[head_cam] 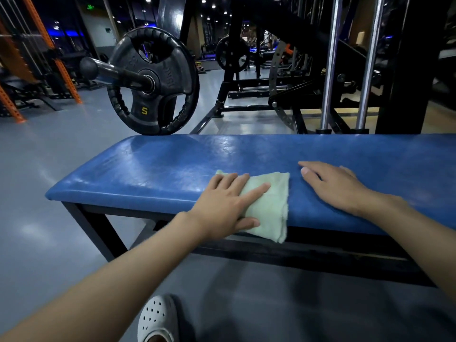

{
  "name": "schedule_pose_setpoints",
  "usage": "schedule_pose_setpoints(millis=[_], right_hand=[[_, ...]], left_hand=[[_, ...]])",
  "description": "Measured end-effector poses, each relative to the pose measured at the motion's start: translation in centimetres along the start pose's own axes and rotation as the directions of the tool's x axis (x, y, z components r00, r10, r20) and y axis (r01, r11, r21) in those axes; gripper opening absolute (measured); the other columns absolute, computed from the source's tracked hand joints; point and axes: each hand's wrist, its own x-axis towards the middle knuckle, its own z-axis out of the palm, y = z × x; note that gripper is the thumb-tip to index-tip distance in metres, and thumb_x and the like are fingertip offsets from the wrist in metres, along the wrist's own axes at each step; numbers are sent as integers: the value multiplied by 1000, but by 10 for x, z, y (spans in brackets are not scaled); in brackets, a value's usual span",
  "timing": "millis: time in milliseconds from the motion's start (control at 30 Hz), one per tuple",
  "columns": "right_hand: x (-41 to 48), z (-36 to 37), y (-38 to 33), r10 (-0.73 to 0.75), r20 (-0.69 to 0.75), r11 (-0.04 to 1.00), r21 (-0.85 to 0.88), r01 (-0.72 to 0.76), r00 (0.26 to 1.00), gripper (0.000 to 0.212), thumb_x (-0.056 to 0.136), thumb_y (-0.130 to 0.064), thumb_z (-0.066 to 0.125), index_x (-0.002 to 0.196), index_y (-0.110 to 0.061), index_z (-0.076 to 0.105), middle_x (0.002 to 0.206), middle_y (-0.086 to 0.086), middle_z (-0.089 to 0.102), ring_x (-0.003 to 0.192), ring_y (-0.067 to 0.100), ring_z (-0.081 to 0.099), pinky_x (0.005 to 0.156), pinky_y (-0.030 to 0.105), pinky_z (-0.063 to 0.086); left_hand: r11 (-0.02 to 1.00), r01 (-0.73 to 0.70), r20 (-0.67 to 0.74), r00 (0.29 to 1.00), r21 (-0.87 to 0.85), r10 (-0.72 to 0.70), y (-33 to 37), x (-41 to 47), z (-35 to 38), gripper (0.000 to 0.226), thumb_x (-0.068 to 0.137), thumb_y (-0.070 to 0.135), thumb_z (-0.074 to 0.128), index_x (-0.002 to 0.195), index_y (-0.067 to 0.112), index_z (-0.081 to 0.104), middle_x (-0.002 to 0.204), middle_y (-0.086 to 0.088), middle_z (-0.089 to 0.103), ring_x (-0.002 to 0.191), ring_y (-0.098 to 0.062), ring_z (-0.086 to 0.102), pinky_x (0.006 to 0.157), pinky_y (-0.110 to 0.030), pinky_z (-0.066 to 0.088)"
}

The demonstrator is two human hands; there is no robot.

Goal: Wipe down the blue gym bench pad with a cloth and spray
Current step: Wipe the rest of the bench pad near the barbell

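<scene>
Where the green cloth (269,206) lies: blue bench pad's (160,169) near edge, corner overhanging.
Left hand (222,206): flat, fingers straight, pressing the cloth.
Right hand (333,186): flat on bare pad, empty.
Progress: wiping seemingly midway; spray bottle unseen.

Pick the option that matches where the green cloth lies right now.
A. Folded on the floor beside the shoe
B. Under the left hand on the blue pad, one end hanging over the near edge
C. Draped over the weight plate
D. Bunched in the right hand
B: the left hand presses flat on the green cloth on the blue pad, and the cloth's lower end hangs over the near edge.
</scene>
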Motion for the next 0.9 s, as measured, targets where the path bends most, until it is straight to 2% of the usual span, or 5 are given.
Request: schedule_pose_setpoints(millis=[133, 267, 567, 700, 900], right_hand=[[-18, -5, -16, -64, -234, 998, -2, 66, 970, 45, 104, -35, 39, 144, -18, 48, 149, 1, 49, 140, 22, 39, 117, 41, 25], [-37, 12, -63, -209, -400, 978, -67, 199, 892, 37, 99, -20, 47, 131, -8, 59, 133, 7, 61, 128, 25, 50, 108, 34, 31], [-24, 86, -100, -183, -153, 881, -464, 92, 971, 60, 95, -59, 26, 131, -26, 60, 133, 11, 62, 123, 39, 55, 104, 58, 35], [-35, 74, -65, -226, -234, 869, -487, 87, 946, 51, 95, -51, 39, 122, -18, 66, 124, 15, 67, 117, 38, 60, 100, 54, 43], [-39, 83, -66, -135, -456, 911, -406, -70, 880, 47, 96, -45, 41, 122, -16, 67, 126, 15, 66, 120, 41, 57, 103, 54, 40]], left_hand=[[998, -3, 0, 1000, -58, 3, 25, 17, -6, 82, 84, 77, 33, 155, 41, 14, 157, -7, 30, 142, -32, 27, 116, -53, 19], [932, 192, 60, 981, -307, -182, -11, -9, -16, 88, 77, 87, 24, 153, 44, 20, 165, 6, 15, 153, -16, 1, 121, -52, 4], [927, 300, 47, 954, -226, -297, -51, -41, 10, 69, 89, 66, 5, 151, 47, 27, 159, 8, 30, 148, -19, 20, 116, -44, 15], [933, 285, -20, 955, -221, -297, -52, -35, 9, 60, 92, 64, 13, 141, 44, 41, 145, 6, 45, 138, -19, 34, 110, -46, 24], [941, 230, -1, 971, -250, -237, -32, -19, 7, 65, 90, 62, 4, 147, 47, 32, 154, 13, 34, 140, -16, 28, 111, -45, 21]])
